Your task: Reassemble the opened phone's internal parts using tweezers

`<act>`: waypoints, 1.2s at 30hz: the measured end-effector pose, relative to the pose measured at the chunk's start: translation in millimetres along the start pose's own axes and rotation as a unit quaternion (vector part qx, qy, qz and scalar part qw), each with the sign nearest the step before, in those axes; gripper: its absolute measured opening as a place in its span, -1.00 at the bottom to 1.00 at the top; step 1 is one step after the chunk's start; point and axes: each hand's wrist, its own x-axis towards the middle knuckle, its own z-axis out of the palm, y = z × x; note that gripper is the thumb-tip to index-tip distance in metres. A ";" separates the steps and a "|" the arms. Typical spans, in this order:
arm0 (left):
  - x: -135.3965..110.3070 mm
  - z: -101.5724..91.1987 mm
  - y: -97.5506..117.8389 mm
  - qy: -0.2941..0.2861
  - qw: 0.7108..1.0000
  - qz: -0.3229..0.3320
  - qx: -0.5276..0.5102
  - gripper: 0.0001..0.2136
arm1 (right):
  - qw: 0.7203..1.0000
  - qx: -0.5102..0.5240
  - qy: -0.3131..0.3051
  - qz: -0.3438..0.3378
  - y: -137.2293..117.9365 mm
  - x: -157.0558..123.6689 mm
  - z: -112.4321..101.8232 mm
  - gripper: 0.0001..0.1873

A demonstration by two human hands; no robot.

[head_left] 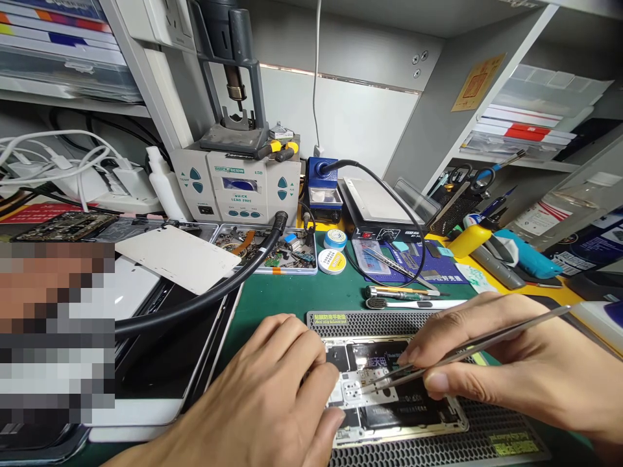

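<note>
An opened tablet or large phone lies on a grey honeycomb anti-slip mat. Inside it are black battery cells and a whitish board area in the middle. My right hand pinches metal tweezers between thumb and fingers. The tweezer tips reach down to the whitish board area; whether they grip a small part there is too fine to see. Curled fingers of my left hand rest over the left end of the device, holding it and hiding that end.
Left lie a white panel, large screens and a thick black hose. Behind stand a hot-air station, a parts tray and a heating plate. A toothbrush and screwdriver lie beyond the mat.
</note>
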 end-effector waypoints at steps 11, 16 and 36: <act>3.2 1.2 -1.2 0.004 1.000 0.000 0.004 -0.89 | 1.000 0.008 -0.004 -0.002 -1.0 0.1 3.2 -0.87; 0.2 0.9 0.2 0.002 1.000 0.003 -0.003 -0.87 | 1.000 0.010 -0.004 -0.001 -0.4 1.3 2.3 -0.86; 3.4 1.2 -0.6 0.002 1.000 -0.003 0.010 -0.88 | 1.000 0.019 0.005 0.001 0.7 -1.6 3.0 -0.88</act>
